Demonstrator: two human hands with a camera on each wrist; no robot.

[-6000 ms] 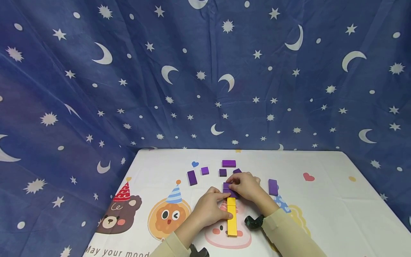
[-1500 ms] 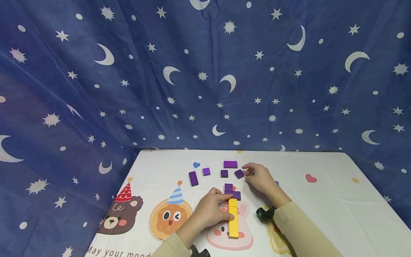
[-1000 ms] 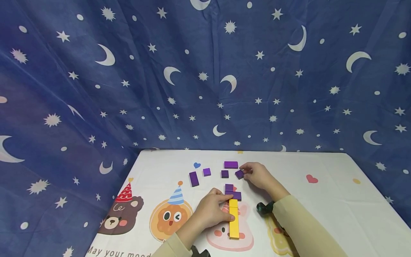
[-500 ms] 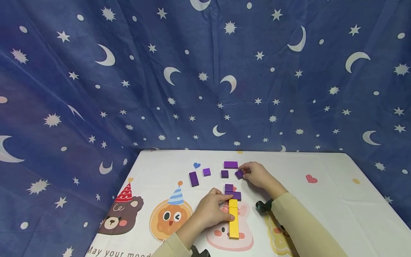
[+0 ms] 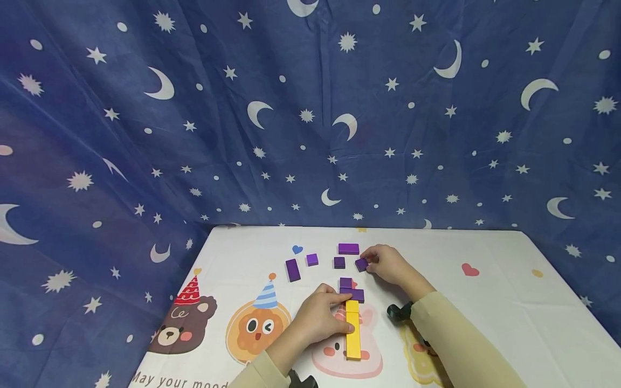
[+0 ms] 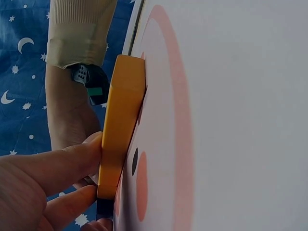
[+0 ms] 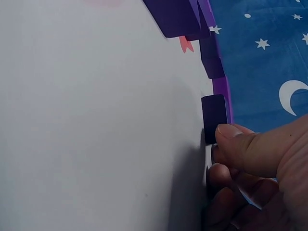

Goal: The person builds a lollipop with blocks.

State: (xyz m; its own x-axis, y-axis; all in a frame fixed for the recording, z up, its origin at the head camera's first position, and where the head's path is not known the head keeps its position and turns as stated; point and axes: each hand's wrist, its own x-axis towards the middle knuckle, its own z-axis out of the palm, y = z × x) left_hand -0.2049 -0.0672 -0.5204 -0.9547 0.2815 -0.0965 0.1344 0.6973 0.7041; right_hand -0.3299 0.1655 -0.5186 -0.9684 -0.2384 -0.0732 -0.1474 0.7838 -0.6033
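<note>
Had the small purple block (image 5: 361, 264) clamped between thumb and fingers of the right grip (image 5: 385, 264), down on the white counter (image 5: 490, 318). Couldn't make out its right side, hidden by fingertips, and barely got the dim lower fingers in the right wrist view. Closed in from just beside it a second or so earlier; kept the left grip (image 5: 317, 318) put, though, thumb and index apart, touching the long yellow block (image 5: 353, 345) and the purple bar (image 5: 358, 296). Reached in with the right forearm (image 5: 421, 288) slanting from lower right, sleeve (image 5: 461, 339) cut off at the bottom. Had a purple cube (image 5: 339, 263) lying just left.
</note>
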